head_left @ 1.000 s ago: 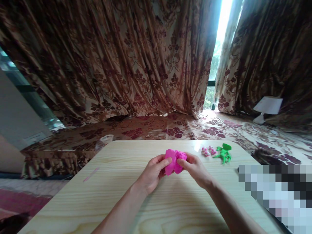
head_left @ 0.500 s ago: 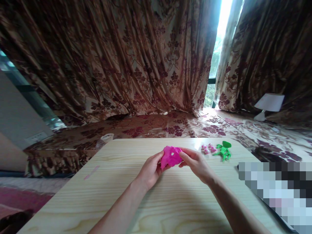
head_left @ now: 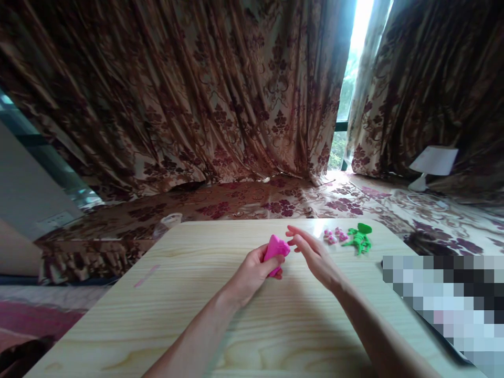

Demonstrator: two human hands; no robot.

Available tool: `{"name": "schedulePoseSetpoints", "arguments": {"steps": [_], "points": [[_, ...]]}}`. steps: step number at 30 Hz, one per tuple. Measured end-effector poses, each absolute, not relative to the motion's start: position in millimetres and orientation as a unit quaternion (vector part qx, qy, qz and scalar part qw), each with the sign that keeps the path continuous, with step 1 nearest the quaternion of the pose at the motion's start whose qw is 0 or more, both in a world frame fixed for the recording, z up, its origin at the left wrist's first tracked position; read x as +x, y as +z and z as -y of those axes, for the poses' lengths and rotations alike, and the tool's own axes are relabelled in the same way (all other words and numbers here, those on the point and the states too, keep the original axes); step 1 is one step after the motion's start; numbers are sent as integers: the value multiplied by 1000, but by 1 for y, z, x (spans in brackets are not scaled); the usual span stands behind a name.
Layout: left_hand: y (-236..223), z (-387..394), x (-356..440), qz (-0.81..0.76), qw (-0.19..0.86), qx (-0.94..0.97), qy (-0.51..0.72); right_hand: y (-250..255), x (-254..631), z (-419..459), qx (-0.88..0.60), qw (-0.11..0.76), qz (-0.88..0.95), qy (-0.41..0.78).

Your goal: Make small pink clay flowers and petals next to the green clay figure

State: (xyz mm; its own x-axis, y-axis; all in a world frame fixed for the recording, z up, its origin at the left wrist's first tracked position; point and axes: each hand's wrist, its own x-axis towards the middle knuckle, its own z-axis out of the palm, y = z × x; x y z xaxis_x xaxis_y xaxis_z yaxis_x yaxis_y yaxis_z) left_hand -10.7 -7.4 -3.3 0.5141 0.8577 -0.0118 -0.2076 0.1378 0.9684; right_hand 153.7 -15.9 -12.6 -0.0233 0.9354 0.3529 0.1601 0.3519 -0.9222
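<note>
A lump of bright pink modelling clay is folded over in my left hand, whose thumb presses across its front. Just right of the clay, my right hand is held with fingers apart and nothing in it. Both hands are above the wooden table. Beyond my right hand lie small pink-and-white pieces and a green figure with thin limbs and a flat, rounded top.
A pinkish strip lies on the table's left part. Behind the table's far left corner is a clear plastic container. A white lamp stands on the cloth-covered ledge at the right. A pixelated area hides something at the table's right edge.
The pink clay has gone from a spread sheet with a hole, held in both hands, to a folded lump in my left hand. My right hand has let go of it.
</note>
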Motion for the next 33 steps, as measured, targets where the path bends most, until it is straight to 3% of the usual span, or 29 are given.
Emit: {"name": "schedulePoseSetpoints", "arguments": {"steps": [3,7,13,17,22,27,33], "points": [[0,13,-8,-270,743,525,316,-9,142,23,-430,557,644,301],[3,20,-9,-213,834,445,249,-10,128,30,-423,555,627,347],[-7,25,-5,-226,796,521,210,-19,136,22,-537,539,618,199],[-16,16,4,-240,797,483,272,-18,143,20,-579,540,601,113],[-20,-7,-4,-291,802,324,409,-20,132,22,-451,530,703,149],[-2,1,-10,-186,838,279,430,-25,126,18,-465,526,708,73],[1,7,-6,-203,818,243,481,-18,107,34,-464,425,776,-47]]}}
